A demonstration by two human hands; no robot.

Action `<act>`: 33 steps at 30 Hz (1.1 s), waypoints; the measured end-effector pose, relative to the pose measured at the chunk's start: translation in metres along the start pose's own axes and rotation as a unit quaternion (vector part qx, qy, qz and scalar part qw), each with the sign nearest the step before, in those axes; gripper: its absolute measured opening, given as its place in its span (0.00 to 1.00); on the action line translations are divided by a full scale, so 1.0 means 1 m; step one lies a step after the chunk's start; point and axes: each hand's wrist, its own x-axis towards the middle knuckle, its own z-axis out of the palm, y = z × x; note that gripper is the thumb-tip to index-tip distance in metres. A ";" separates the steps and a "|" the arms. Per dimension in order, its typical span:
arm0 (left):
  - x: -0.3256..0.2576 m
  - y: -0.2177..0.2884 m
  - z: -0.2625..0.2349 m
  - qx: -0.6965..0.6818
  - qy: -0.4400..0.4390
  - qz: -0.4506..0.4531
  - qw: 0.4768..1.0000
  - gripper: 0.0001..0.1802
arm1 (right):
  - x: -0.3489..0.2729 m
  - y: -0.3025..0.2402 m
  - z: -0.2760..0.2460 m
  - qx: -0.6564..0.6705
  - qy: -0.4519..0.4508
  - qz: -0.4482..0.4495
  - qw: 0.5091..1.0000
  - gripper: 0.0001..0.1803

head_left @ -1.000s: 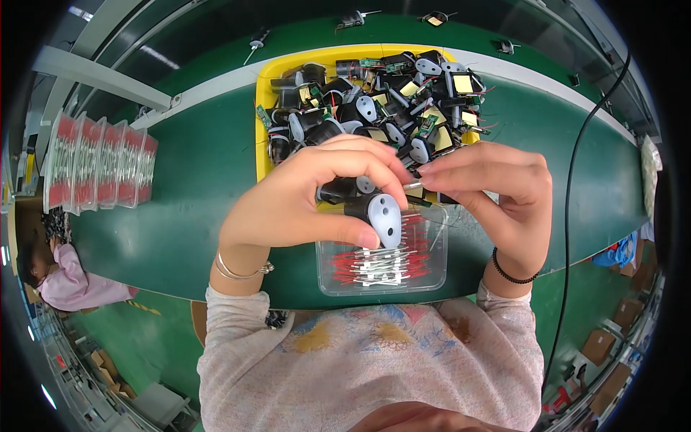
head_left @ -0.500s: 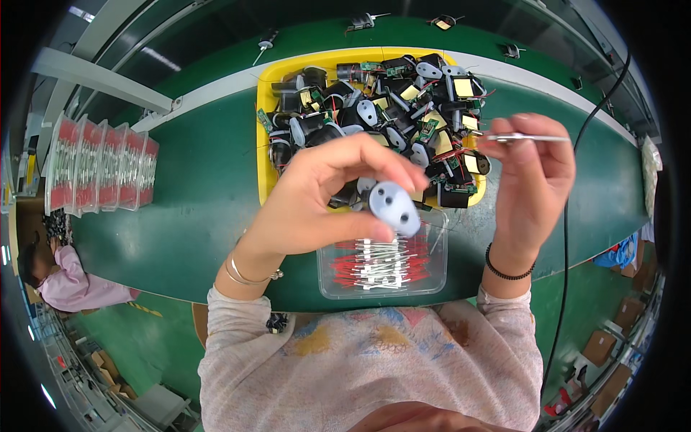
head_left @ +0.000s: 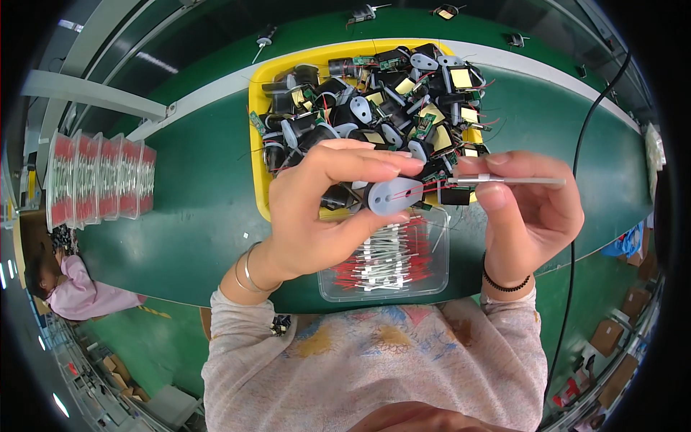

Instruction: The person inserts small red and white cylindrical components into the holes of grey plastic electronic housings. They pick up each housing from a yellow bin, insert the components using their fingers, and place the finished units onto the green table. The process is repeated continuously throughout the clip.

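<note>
My left hand (head_left: 309, 212) pinches a black unit by its light grey oval end cap (head_left: 385, 199), which has small holes in its face. Between thumb and fingers, my right hand (head_left: 536, 212) grips a thin white-and-clear rod with red wires (head_left: 525, 181), held level to the right of the cap. Its red wires (head_left: 432, 187) reach across to the cap's face and overlap the holes; whether they have entered one I cannot tell. Just below my hands is a clear plastic box (head_left: 435, 291) of similar white rods with red wires.
Behind my hands, a yellow tray (head_left: 256, 137) is heaped with black units, circuit boards and wires. Stacked clear boxes (head_left: 101, 180) of rods stand at left. A black cable (head_left: 576, 194) hangs at right. Several units lie beyond the white ledge (head_left: 209, 90). A person in pink (head_left: 90, 291) is far left.
My right hand has come left and down, bringing the rod's red wires to the cap. My left hand has turned the capped unit so its oval face lies more level.
</note>
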 end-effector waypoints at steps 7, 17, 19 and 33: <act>-0.002 0.004 -0.004 0.047 -0.030 0.005 0.998 0.23 | -0.001 -0.006 0.000 -0.057 -0.034 -0.058 0.996 0.10; -0.004 0.005 -0.002 0.069 0.027 -0.006 0.997 0.19 | -0.007 -0.024 0.004 -0.181 -0.094 -0.146 0.968 0.21; -0.005 0.005 -0.002 0.076 0.028 -0.004 0.997 0.19 | -0.007 -0.024 0.006 -0.182 -0.087 -0.150 0.968 0.21; -0.003 0.004 -0.004 0.125 0.032 0.017 0.992 0.20 | -0.005 -0.010 0.017 -0.186 -0.017 -0.235 0.954 0.13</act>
